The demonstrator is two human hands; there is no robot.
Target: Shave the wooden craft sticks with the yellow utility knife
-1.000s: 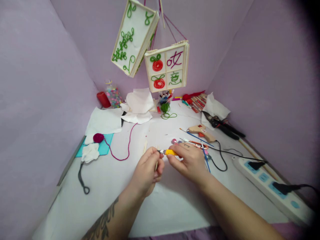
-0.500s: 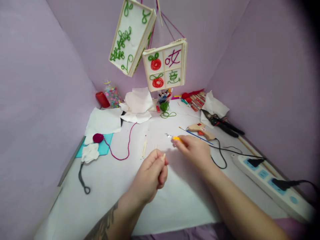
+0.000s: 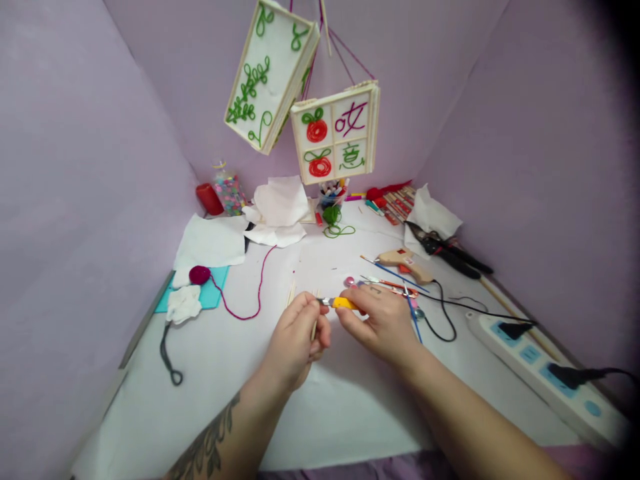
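At far left, a ball of magenta yarn (image 3: 200,275) sits on a blue sheet (image 3: 215,291), its strand trailing over the table. Above, a hanging box (image 3: 250,80) carries green looped yarn on its white face; this face appears complete.

Thin loose sticks (image 3: 291,293) lie on the table just beyond the left hand (image 3: 295,341). That hand is closed firmly around a thin stick (image 3: 314,329), held upright above the tabletop at the middle of the workspace.

A second hanging box (image 3: 335,137), right of the first, shows all four panels of its front filled; it too is judged finished on that side.

The yellow knife (image 3: 343,303) is gripped between thumb and fingers of the right hand (image 3: 383,321), its blade reaching the left fingertips at the upper end of the stick. Fingers mask the contact, so whether the blade has bitten cannot be confirmed. Assessment: work on this stick is under way and unfinished, and the loose ones remain unassembled.

Further right, the glue gun (image 3: 406,263) and black-handled cutters (image 3: 443,251) lie out of hand.
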